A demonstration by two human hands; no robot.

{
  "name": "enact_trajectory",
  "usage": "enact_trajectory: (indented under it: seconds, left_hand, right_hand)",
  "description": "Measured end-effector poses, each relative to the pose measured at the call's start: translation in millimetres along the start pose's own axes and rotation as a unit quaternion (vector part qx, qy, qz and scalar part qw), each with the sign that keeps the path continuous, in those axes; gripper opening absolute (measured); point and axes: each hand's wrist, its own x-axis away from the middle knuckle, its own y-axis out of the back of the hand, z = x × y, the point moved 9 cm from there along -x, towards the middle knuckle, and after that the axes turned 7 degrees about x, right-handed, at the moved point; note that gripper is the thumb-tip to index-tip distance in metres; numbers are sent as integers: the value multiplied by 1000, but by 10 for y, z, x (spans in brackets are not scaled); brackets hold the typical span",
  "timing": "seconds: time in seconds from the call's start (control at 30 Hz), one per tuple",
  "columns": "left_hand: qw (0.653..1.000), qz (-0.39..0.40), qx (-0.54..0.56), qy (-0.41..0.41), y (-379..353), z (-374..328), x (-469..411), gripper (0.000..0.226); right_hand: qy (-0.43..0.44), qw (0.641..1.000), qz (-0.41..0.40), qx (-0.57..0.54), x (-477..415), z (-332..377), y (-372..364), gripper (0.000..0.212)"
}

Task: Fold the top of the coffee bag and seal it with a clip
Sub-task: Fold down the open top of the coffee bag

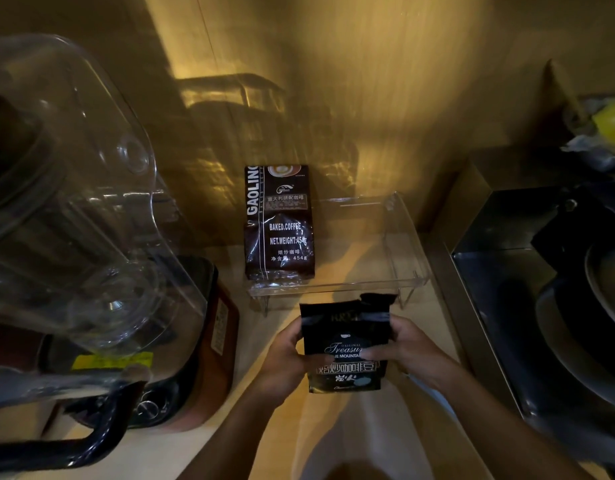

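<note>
A small black coffee bag (347, 344) with white lettering is held upright above the counter, just in front of the clear tray. My left hand (285, 358) grips its left side, thumb across the front. My right hand (406, 348) grips its right side, thumb on the front too. The bag's top edge is uneven and open, with one corner standing higher at the right. No clip shows in view.
A clear plastic tray (403, 258) stands against the wooden wall, holding a second brown coffee bag (278, 223) upright. A large blender with a clear jug (67, 209) fills the left. A dark metal sink area (541, 306) lies on the right.
</note>
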Motion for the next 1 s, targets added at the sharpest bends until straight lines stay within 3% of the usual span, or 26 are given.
enact_trajectory:
  seconds: [0.17,0.33,0.4,0.57,0.83,1.0]
  left_hand:
    - [1000,-28,13,2,1,22,-4,51]
    - [999,-34,28,3,-120,-21,-9,39]
    - [998,-55,27,-9,-140,-45,26,33]
    - [996,-77,24,-27,-113,-72,25,15]
    - [991,-87,102,30,-87,28,30,9]
    - [988,-95,110,46,-74,54,18,11]
  right_hand:
    - [1,999,-22,43,-18,37,-22,31]
    - [-15,991,-79,108,4,24,-29,40]
    - [-7,988,-101,114,26,35,-39,32]
    - [21,990,-132,54,50,134,-31,21]
    - [6,983,-175,-52,39,65,-17,9]
    - [5,980,-187,-74,31,16,-16,12]
